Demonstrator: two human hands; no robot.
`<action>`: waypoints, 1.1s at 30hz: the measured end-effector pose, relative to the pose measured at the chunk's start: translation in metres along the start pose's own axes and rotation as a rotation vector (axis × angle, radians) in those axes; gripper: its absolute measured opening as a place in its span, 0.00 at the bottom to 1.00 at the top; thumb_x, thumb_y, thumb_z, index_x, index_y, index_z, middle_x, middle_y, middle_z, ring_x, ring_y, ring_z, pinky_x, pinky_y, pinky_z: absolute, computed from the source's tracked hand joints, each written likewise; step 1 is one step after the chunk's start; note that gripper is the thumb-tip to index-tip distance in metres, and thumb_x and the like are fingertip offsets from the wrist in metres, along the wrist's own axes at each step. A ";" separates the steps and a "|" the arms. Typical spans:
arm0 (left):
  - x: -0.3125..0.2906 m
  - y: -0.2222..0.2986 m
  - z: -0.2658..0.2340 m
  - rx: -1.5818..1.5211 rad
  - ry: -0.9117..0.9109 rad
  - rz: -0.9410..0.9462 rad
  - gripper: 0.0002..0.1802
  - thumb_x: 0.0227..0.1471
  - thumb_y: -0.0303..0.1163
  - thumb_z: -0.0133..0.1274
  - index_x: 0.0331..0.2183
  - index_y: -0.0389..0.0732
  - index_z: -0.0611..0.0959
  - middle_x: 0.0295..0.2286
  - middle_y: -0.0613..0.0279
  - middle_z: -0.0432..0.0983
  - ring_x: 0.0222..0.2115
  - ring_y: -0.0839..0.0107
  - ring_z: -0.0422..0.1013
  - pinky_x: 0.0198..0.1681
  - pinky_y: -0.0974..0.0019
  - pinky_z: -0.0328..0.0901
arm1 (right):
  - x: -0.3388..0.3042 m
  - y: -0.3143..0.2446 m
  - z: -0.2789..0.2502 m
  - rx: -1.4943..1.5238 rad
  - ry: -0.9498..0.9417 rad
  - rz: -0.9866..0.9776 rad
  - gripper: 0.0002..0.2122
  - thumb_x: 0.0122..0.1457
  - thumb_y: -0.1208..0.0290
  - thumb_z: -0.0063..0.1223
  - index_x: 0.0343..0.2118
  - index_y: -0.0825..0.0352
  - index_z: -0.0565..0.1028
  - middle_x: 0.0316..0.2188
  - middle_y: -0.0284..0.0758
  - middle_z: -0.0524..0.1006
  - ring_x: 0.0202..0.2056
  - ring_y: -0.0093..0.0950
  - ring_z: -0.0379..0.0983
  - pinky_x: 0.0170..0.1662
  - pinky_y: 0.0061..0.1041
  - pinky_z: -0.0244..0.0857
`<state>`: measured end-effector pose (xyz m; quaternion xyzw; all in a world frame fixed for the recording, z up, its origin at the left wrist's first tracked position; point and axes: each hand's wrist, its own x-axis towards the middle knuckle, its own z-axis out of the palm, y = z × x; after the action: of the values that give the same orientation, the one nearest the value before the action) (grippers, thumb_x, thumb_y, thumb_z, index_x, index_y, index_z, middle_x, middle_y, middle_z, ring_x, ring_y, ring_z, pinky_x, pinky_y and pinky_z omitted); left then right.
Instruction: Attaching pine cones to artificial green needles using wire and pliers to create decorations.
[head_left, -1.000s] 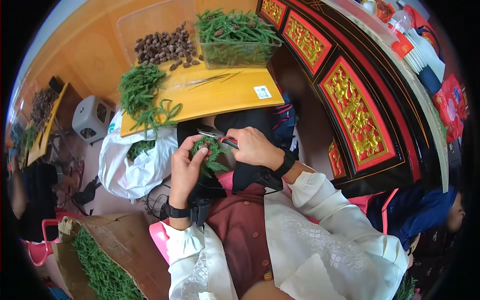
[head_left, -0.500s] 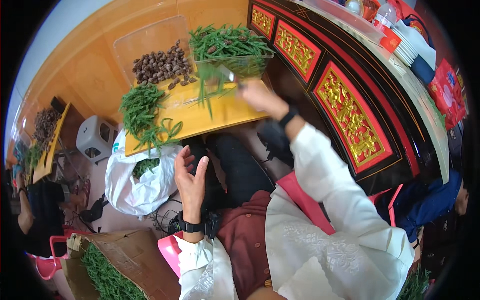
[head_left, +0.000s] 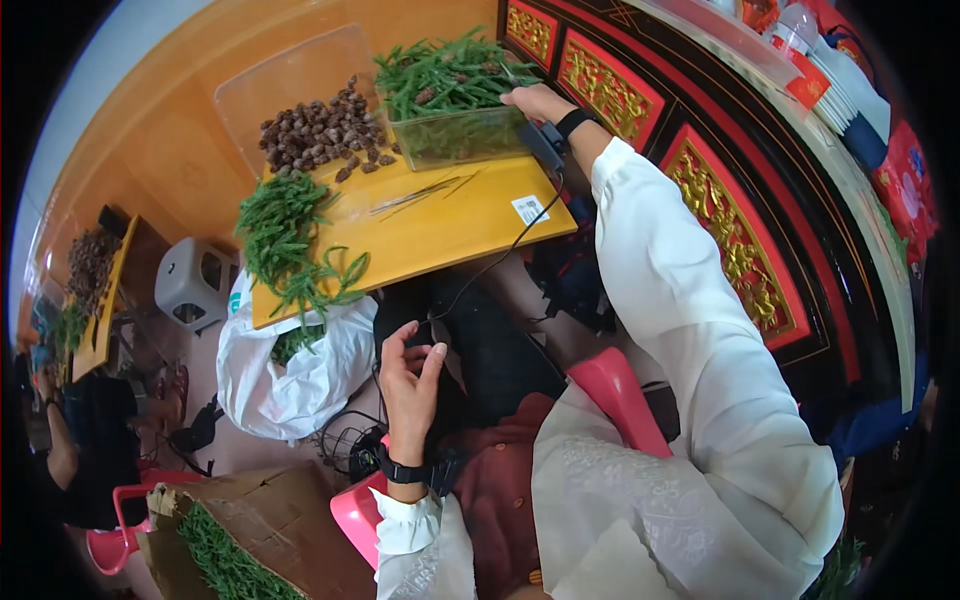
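My right hand (head_left: pixel 541 103) is at the right rim of a clear plastic bin (head_left: pixel 455 140), its fingers closed over the edge. What they grip is hidden. Artificial green sprigs (head_left: pixel 440 75) with a few pine cones among them fill that bin. My left hand (head_left: pixel 408 390) hovers above my lap, its fingers loosely bent, the thumb apart, and nothing in it. The yellow table (head_left: pixel 430 225) holds thin wire-like stems (head_left: pixel 425 194) and, on its left side, a heap of green sprigs (head_left: pixel 280 225).
Brown pine cones (head_left: pixel 320 130) lie at the table's back, by a clear lid-like panel. A dark device (head_left: pixel 543 146) with a cable sits beside the bin. Left are a white bag (head_left: pixel 290 385), a grey stool (head_left: pixel 192 280) and a cardboard box (head_left: pixel 270 520). A carved panel (head_left: pixel 725 235) stands right.
My right hand has moved from above the table, where it held green sprigs and a blurred tool, to the bin's right rim. My left hand has shifted slightly down and right in the picture.
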<state>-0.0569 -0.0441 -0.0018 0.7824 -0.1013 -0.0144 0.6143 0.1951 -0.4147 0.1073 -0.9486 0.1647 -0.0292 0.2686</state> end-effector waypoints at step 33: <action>0.208 -0.019 0.081 1.066 -0.058 0.601 0.26 0.50 0.50 0.52 0.39 0.36 0.78 0.31 0.45 0.72 0.36 0.51 0.70 0.37 0.57 0.66 | -0.165 0.029 0.147 0.090 0.687 -0.278 0.18 0.46 0.63 0.59 0.41 0.62 0.73 0.42 0.39 0.68 0.48 0.38 0.61 0.50 0.39 0.51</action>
<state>0.1379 -0.1545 -0.0191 0.9185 -0.3275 0.1911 0.1123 0.0516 -0.3106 -0.0277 -0.8841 0.1135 -0.3892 0.2325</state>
